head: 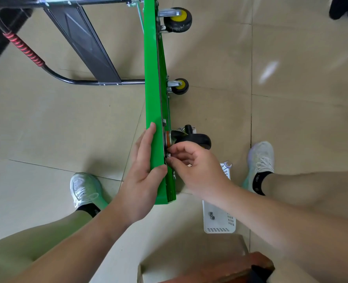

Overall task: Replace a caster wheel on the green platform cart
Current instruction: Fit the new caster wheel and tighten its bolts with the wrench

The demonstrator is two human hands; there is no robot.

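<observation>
Tiled floor (pixel 291 78), green platform cart (pixel 151 78) stood on edge | your left hand (pixel 144 170) flat, fingers straight, bracing the deck | your right hand (pixel 191 166) pinches a small fastener (pixel 168 155) beside the black caster wheel (pixel 197 139), near corner | likely risks: cross-threading, dropped fastener; cart tips if brace slackens

Right hand (pixel 191 166) pinches a small metal part (pixel 168 157) at the mount plate of the black rubber caster wheel (pixel 197 139). Nut or bolt, can't tell: fingertips cover it. Just behind the grip, the hand hides most of the silver open-end wrench (pixel 227 164); only the head shows. Forearm covers the middle of the white slotted plastic tray (pixel 220 226). Small loose fasteners (pixel 211 215) inside are too small to type. The green platform cart (pixel 151 88) is cut off at the far end by the top edge.
</observation>
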